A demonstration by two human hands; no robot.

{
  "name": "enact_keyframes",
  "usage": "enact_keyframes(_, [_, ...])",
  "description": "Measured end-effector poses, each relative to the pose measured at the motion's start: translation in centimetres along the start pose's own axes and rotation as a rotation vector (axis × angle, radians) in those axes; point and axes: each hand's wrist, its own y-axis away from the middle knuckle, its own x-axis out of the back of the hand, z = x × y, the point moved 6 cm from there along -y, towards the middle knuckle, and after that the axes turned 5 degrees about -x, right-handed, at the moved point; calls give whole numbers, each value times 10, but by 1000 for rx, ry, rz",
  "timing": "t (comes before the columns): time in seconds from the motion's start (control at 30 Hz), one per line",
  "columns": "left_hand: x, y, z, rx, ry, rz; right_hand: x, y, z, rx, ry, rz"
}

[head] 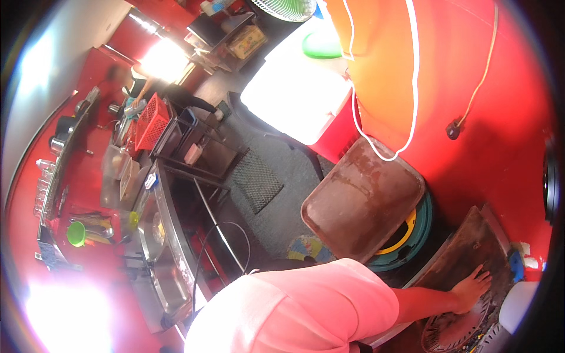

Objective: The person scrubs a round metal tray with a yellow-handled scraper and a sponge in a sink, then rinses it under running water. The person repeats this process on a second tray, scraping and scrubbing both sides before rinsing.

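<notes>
My left hand [472, 291] reaches out from a pink sleeve, palm down with its fingers spread, over a worn brown panel [463, 251]. It seems to rest on the panel and holds nothing visible. Just below the hand lies a round, slotted brown part [459, 328], partly covered by the wrist. A white rounded object [518, 306] sits at the right, near small debris. A blue piece [515, 264] is at the panel's far edge. My right hand is out of view.
A brown tray [362, 198] lies on a teal round container [419, 238] beside the red wall. Left are a steel sink [170, 287] and a red basket [152, 123]. A person [143, 84] is at the far counter. A white-lidded red cooler [337, 137] stands farther back.
</notes>
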Motion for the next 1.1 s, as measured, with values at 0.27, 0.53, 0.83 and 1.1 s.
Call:
enact_keyframes(0.27, [1, 0, -3, 23, 13, 36, -1, -4, 0, 20, 3, -25])
enact_keyframes(0.53, [0, 0, -1, 45, 102, 98, 8, -11, -3, 31, -11, -33])
enact_keyframes(0.83, [3, -1, 2, 89, 48, 83, 37, -8, 8, 38, -33, 3])
enact_keyframes(1.1, [6, -2, 5, 82, -127, -68, 101, 18, 67, 41, -68, 178])
